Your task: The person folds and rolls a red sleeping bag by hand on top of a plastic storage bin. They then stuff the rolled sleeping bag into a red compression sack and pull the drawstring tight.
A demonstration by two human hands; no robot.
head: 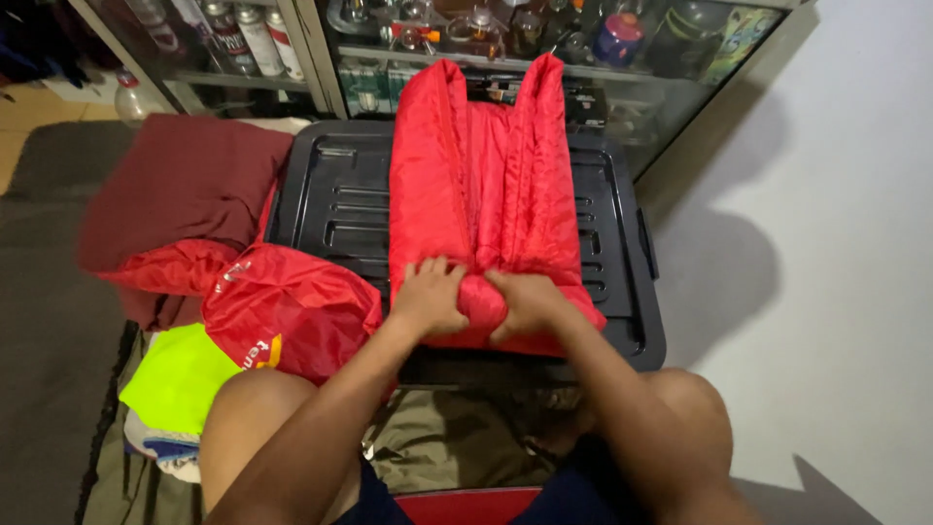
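Here, glossy red quilted jacket point(481, 185), folded lengthwise.

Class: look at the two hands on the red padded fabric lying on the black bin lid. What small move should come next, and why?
Probably another tight turn away from the body. Both the left hand and right hand press on a rolled near end of the red padded fabric, while most of its folded length lies flat and unrolled on the black lid.

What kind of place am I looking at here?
Probably a room in a home: a glass-fronted cabinet full of bottles and cups, clothes piled on the floor, and a black storage-bin lid serving as a folding surface.
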